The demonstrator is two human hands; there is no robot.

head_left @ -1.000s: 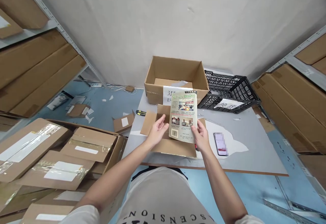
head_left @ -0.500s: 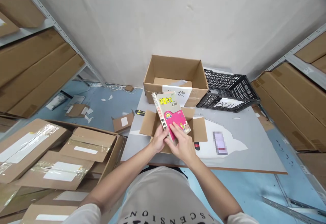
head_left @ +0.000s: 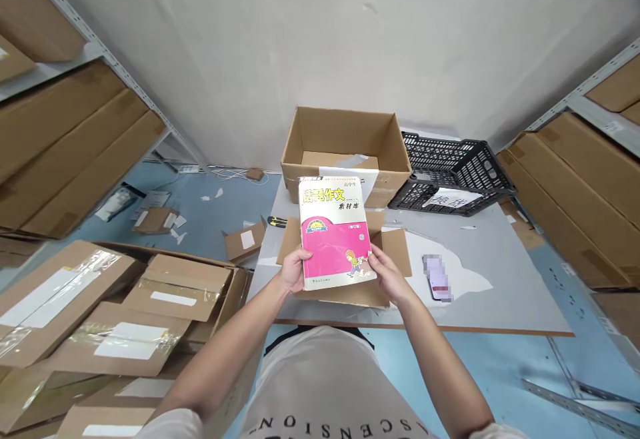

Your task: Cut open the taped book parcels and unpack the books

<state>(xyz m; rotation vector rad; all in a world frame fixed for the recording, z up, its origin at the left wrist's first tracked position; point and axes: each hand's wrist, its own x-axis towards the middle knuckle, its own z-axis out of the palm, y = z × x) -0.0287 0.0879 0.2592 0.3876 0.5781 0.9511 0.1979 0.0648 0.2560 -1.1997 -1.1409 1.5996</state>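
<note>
We hold the book [head_left: 336, 234] front cover up in both hands. Our left hand [head_left: 293, 270] clasps its lower left corner, fingers curled round the edge; our right hand [head_left: 386, 275] pinches the lower right corner, thumb on the cover. Just beneath our fingers sits a small open carton [head_left: 395, 252]. Beyond our fingertips stands a bigger box [head_left: 345, 152]; right of our right fingers lies a phone [head_left: 437, 278] on the table [head_left: 500, 292].

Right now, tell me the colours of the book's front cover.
Head view: book cover is white on top, pink below.
</note>
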